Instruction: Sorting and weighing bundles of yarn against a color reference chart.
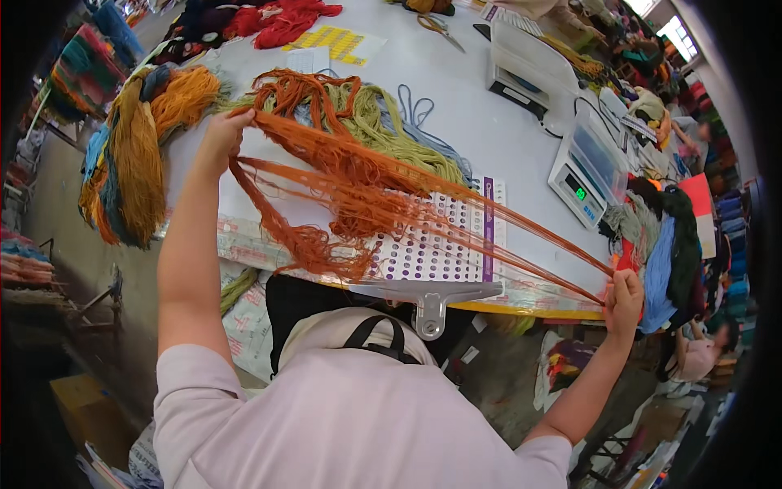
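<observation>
A hank of rust-orange yarn [358,155] is stretched across the near side of the table, between my two hands. My left hand [225,140] is closed around its left end, raised beside the yarn piles. Far to the right, my right hand [624,301] grips the other end, where the strands run together in narrow bands. Loose, tangled orange strands hang from the left half and spread over a sheet of purple round stickers [448,244]. Behind them lie light green yarn [391,130] and blue-grey yarn [444,151].
A scale with a green display [575,189] and another scale [519,90] stand at right. Scissors [444,34] and yellow stickers [332,42] lie at the back. A large metal clip [429,316] sits at the front edge. Mixed yarn hanks [134,163] drape at left; a person [699,354] is far right.
</observation>
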The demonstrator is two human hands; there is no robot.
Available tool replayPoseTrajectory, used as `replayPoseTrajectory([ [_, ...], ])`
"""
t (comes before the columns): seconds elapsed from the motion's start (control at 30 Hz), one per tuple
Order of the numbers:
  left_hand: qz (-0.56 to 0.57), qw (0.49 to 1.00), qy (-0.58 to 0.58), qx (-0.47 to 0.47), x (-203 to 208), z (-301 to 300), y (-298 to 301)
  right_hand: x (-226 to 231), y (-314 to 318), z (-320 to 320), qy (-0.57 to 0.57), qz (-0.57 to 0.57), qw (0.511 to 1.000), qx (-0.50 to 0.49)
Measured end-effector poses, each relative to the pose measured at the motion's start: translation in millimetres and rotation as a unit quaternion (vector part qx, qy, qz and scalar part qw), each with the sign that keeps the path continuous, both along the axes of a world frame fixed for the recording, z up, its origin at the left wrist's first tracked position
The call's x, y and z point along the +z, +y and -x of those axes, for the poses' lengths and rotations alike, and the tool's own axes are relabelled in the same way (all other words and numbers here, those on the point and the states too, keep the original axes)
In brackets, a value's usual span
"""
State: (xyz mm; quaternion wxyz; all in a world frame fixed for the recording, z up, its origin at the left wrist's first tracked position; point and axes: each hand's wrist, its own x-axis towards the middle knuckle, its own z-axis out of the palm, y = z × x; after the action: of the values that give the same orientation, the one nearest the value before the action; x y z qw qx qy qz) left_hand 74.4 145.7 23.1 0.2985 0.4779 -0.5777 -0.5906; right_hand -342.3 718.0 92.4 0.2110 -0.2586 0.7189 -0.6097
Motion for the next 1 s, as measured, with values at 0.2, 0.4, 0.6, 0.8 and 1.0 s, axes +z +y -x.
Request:
replayPoseTrajectory([
  [0.2,0.163,0.962,-0.200,0.085,-29,-19,-45,3,37,10,0.080,-0.060,0.994,-0.037],
  [0.4,0.315,0.867,-0.227,0.314,-39,-223,-155,-21,184,89,0.144,-0.095,0.935,-0.309],
  [0.6,-0.052,0.964,0.208,0.159,-2,-165,-181,82,201,94,0.046,-0.035,0.916,-0.397],
  [0.8,-0.112,0.909,0.373,-0.152,-26,-117,-153,125,154,37,-0.107,0.046,0.961,-0.252],
  [1.0,0.006,0.998,-0.041,-0.039,-42,-21,39,203,56,22,0.098,-0.089,0.981,-0.145],
])
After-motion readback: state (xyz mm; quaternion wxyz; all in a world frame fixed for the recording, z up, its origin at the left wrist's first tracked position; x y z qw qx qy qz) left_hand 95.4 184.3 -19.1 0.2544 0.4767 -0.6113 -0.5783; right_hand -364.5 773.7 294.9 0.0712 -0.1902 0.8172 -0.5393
